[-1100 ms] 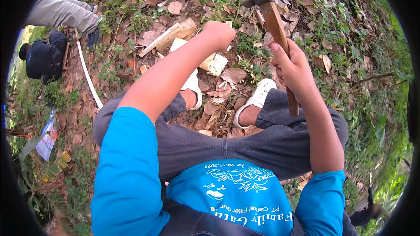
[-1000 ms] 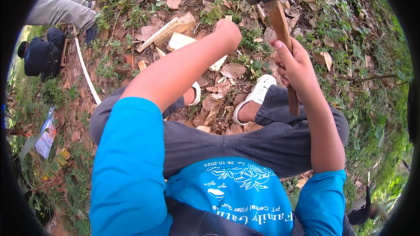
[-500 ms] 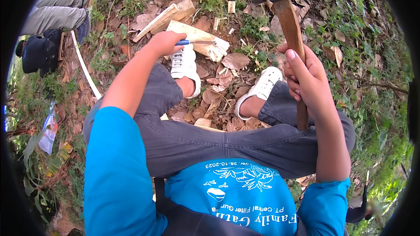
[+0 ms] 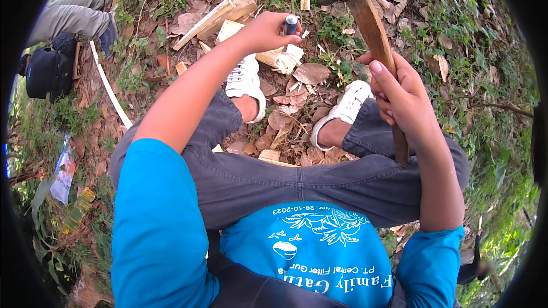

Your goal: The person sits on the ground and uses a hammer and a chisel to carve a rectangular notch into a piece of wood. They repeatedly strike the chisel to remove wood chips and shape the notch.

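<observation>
Outdoor ground (image 4: pixel 171 5): dirt, dry leaves, grass, scattered wood offcuts. Black bag (image 4: pixel 48 71) far left beside another person's leg (image 4: pixel 71 17). Person crouched, white shoes just behind a pale wood block (image 4: pixel 274 51). Left arm stretched forward; left hand (image 4: pixel 265 31) closed round a small dark-capped chisel (image 4: pixel 291 24), held upright just above the block. Right arm bent, raised; right hand (image 4: pixel 402 100) wrapped tight on the wooden handle of a hammer (image 4: pixel 371 25), dark head up at frame top, well clear of the block.
</observation>
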Tool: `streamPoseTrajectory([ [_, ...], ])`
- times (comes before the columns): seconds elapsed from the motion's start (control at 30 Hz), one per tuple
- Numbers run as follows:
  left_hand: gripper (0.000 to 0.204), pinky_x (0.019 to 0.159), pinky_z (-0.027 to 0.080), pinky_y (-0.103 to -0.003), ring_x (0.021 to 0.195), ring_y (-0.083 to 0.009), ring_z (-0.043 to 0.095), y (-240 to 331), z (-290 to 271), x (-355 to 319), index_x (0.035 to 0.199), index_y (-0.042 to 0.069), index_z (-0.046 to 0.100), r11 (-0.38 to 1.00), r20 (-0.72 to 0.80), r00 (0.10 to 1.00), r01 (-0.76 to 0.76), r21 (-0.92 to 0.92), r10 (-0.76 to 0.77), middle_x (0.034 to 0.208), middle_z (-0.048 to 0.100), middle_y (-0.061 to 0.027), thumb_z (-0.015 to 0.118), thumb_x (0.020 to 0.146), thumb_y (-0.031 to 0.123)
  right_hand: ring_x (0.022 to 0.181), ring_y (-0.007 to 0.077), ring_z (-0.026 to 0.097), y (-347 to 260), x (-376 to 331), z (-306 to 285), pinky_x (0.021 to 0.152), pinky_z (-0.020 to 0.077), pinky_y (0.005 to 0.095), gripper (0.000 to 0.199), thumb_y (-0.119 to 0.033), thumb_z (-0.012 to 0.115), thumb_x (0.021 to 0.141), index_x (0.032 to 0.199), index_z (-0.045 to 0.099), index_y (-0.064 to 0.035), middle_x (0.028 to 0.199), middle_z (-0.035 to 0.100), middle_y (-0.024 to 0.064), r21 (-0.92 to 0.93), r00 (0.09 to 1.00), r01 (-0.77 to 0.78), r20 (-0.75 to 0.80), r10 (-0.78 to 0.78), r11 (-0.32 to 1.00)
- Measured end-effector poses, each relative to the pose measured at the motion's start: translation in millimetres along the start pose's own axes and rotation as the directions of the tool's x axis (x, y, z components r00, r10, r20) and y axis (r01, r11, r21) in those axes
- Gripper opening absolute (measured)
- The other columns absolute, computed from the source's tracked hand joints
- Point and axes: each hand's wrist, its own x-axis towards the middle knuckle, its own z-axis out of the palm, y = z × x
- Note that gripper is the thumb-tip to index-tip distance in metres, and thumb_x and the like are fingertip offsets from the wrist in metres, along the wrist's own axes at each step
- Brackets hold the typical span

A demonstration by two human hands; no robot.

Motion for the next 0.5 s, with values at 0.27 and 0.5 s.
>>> streamPoseTrajectory([
  [0.27, 0.016, 0.094, 0.055, -0.038, 0.103, -0.0228, 0.070, 6, 4, 8, 0.109, 0.004, 0.059, 0.996, 0.189, 0.982, 0.007, -0.092, 0.011, 0.106, 0.072, -0.0091, 0.066, 0.095, -0.001, 0.052, -0.0025, 0.035, 10, 1, 0, 0.043, 0.0315, 0.0170, 0.033, -0.034, 0.055, 0.109, 0.126, 0.058, -0.0054, 0.075, 0.042, -0.0087, -0.060, 1.000, 0.010, -0.010, -0.011, 0.998],
  [0.5, 0.017, 0.095, 0.054, -0.039, 0.109, -0.0232, 0.070, 11, 2, 8, 0.110, 0.005, 0.058, 0.997, 0.224, 0.974, -0.014, -0.072, 0.030, 0.108, 0.072, -0.0086, 0.062, 0.095, -0.002, 0.053, -0.0029, 0.035, 9, -2, 2, 0.045, 0.0313, 0.0167, 0.031, -0.033, 0.055, 0.108, 0.124, 0.059, -0.0073, 0.075, 0.042, -0.0090, -0.089, 1.000, 0.003, -0.011, -0.004, 0.996],
])
